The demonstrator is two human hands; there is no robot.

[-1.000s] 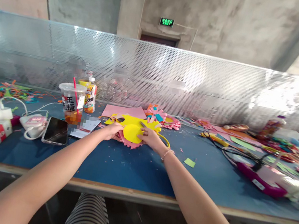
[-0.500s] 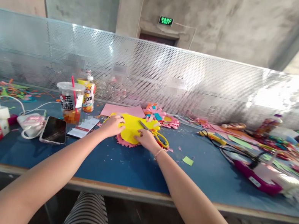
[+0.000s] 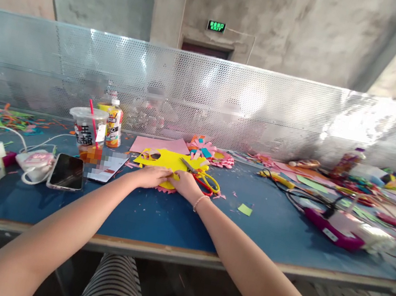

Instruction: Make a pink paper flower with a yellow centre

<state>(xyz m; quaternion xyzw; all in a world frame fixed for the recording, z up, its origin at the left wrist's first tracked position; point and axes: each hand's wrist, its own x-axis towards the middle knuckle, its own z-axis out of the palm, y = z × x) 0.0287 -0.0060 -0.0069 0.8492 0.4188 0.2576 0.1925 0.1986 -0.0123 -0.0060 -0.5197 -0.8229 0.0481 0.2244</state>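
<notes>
Pressing, left hand (image 3: 152,177): seemingly flat, fingers extended, grasping nothing visible.
Right hand (image 3: 184,183): fingertips on yellow piece (image 3: 166,185); cannot tell whether grasping.
Yellow piece: under both hands, over pink fringed paper (image 3: 165,190) (barely showing); best pressed evenly, centre outward.

White glare burns out the right part of the perforated metal partition (image 3: 292,113); paler sheen streaks its left. The blue table (image 3: 169,224) is evenly lit, the space beneath dim. Outer edges look stretched and soft, the upper-right corner dark.
</notes>
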